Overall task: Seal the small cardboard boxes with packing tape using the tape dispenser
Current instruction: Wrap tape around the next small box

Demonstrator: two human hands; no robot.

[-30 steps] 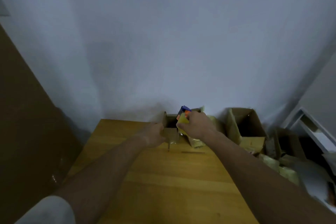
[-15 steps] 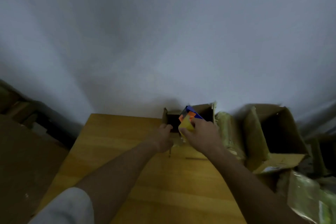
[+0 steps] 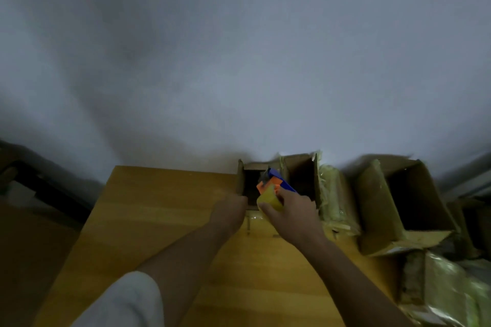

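Grey wall fills the upper frame; below it a wooden table (image 3: 159, 220) runs up from the bottom centre. Three open cardboard boxes show along its far edge and right side: one small box (image 3: 245, 180) at centre, a second (image 3: 300, 175) just right of it, a third larger one (image 3: 403, 202) at right. Two hands work at the small box. The left hand (image 3: 229, 214) has its fingers curled over the near wall of that box. The right hand (image 3: 293, 216) grips one tape dispenser (image 3: 273, 188), blue, orange and yellow, held over the small box's opening. Greenish plastic wrap (image 3: 334, 199) lies between the boxes.
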